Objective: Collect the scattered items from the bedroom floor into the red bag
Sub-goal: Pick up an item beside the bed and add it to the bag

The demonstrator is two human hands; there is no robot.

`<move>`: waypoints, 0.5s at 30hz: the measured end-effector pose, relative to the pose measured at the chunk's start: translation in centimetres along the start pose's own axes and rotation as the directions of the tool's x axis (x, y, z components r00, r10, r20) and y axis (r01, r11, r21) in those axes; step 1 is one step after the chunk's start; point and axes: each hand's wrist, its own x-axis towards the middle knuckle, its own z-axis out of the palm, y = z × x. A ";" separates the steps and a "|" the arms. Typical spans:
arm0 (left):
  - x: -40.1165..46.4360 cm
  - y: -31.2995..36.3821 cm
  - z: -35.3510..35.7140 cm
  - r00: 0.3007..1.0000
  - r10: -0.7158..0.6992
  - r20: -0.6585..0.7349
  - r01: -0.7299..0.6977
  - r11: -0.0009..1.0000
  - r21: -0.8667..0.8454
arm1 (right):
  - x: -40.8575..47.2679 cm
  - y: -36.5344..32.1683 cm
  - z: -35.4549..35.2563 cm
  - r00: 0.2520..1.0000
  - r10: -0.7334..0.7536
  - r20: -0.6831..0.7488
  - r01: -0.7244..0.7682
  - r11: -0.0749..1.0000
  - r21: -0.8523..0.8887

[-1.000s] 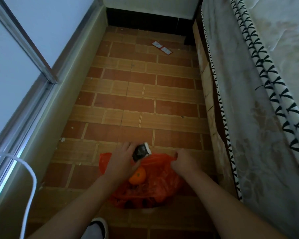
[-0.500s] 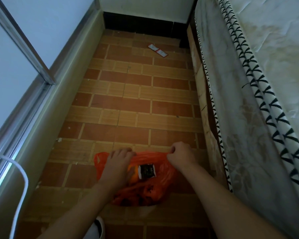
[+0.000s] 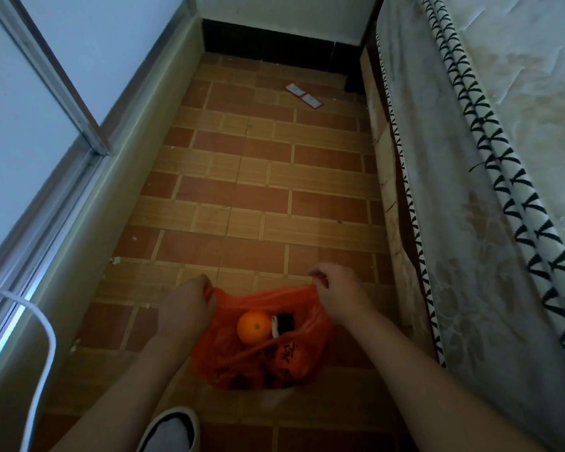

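The red plastic bag [image 3: 261,360] lies on the tiled floor in front of me, mouth held open. My left hand [image 3: 185,308] grips the bag's left rim and my right hand [image 3: 335,293] pinches its right rim. Inside the bag sit an orange [image 3: 254,327] and a small black-and-white item [image 3: 282,322] beside it. Far down the floor, near the back wall, lie two red-and-white packets [image 3: 304,95].
A bed with a pale mattress [image 3: 509,132] and a draped sheet runs along the right. A window ledge and wall [image 3: 118,177] line the left. A white cable [image 3: 43,350] loops at the lower left. My slippered foot [image 3: 170,430] stands below the bag.
My left hand let the black-and-white item drop into the bag beside the orange, then moved to the bag's left rim. Both hands now spread the mouth open.
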 end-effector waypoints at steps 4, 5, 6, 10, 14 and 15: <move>0.1 2.4 -2.2 0.995 0.007 -0.096 -0.022 0.987 -0.159 | 0.4 0.2 -0.1 1.000 -0.002 -0.004 0.002 1.000 0.021; 0.2 2.7 -2.9 0.992 0.015 -0.129 -0.040 0.980 -0.194 | 0.5 0.2 -0.2 1.000 0.008 0.011 -0.008 1.000 0.014; 0.2 3.0 -3.5 0.984 0.037 -0.172 -0.074 0.974 -0.212 | 0.5 0.2 -0.2 0.999 0.022 0.027 -0.021 1.000 -0.003; 0.5 4.0 -5.8 0.943 0.146 -0.299 -0.229 0.936 -0.268 | 0.9 1.3 0.5 0.991 0.130 -0.008 -0.131 0.991 -0.036; 0.9 4.4 -6.9 0.934 0.180 -0.308 -0.270 0.922 -0.279 | -0.5 1.6 1.1 0.949 0.292 -0.121 -0.280 0.954 0.109; 0.6 4.6 -7.3 0.937 0.192 -0.292 -0.274 0.922 -0.274 | -1.5 1.1 1.1 0.937 0.316 -0.150 -0.292 0.943 0.162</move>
